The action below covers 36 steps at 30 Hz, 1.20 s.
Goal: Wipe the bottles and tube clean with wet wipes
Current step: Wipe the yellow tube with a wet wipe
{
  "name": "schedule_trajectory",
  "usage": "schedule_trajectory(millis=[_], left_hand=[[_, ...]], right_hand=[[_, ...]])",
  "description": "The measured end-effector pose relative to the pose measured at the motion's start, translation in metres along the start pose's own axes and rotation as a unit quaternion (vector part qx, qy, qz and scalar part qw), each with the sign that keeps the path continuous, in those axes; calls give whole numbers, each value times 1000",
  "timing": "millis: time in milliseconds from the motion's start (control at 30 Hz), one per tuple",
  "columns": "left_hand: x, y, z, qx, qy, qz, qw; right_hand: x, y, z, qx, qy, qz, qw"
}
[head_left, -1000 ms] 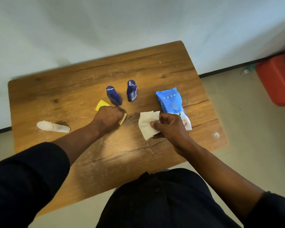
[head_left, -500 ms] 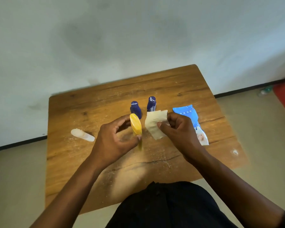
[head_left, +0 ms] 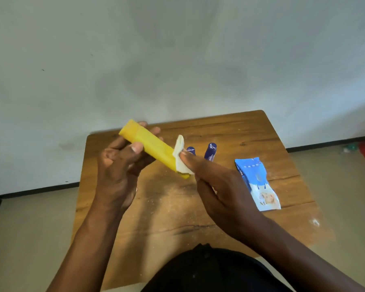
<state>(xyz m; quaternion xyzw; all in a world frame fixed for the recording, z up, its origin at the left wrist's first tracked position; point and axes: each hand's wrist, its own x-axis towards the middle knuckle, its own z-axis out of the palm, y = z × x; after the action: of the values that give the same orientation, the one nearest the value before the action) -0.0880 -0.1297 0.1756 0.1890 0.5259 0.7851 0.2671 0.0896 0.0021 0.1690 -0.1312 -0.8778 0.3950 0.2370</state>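
Midway through the first item, by the look of it. Yellow tube held up off the counter, slanting from its upper-left end down to its lower-right end. Wipe wrapped round the lower part of the tube, a little yellow showing beneath it. Judged as a stroke in hand on the tube, with most of its length not yet covered by the wipe.

Two blue bottles stood upright on the counter beyond the hands, side by side, apart from each other, untouched; whether clean or dirty could not be told. Pack of wipes lay flat to the right, near the counter's right edge. Pale dust scattered over the wood. Left to do, probably: the rest of the tube, then both bottles.

Left hand raised, palm toward the camera, fingers curled behind the upper tube and thumb laid across its front, gripping it. Right hand reached in from the lower right, back of the hand up, thumb and fingers pinching the wipe against the tube; fingertips under the wipe hidden.
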Motion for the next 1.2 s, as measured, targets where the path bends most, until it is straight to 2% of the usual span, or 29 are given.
schedule_trajectory(millis=[100, 267, 400, 600, 800, 967, 1033, 1100, 1133, 1200], left_hand=[[-3, -6, 4, -5, -14, -18, 1000], [-8, -23, 23, -11, -43, -16, 999], [-3, -8, 21, -45, -26, -4, 999], [-3, -4, 8, -74, 6, -31, 997], [-20, -19, 32, -14, -37, -47, 998], [-17, -2, 32, -2, 23, -42, 999], [-19, 1, 35, 24, 52, -58, 997], [-21, 1, 40, 64, 74, -66, 993], [-23, 1, 41, 78, 75, -66, 992], [-24, 0, 41, 70, 39, -76, 994]], right_hand=[[2, -8, -1, -9, -17, -5, 1000], [30, -35, -7, -16, -92, -73, 993], [27, -27, -12, -46, -117, -81, 989], [0, -11, -13, -107, -84, -66, 989], [19, -25, -8, -87, -89, -56, 991], [15, -13, -6, -117, -27, -54, 991], [9, -6, -7, -73, 8, -13, 997], [7, -7, -10, 34, 39, 102, 993], [7, -9, -13, 108, 42, 166, 979], [10, -11, -21, 287, 32, 261, 921]])
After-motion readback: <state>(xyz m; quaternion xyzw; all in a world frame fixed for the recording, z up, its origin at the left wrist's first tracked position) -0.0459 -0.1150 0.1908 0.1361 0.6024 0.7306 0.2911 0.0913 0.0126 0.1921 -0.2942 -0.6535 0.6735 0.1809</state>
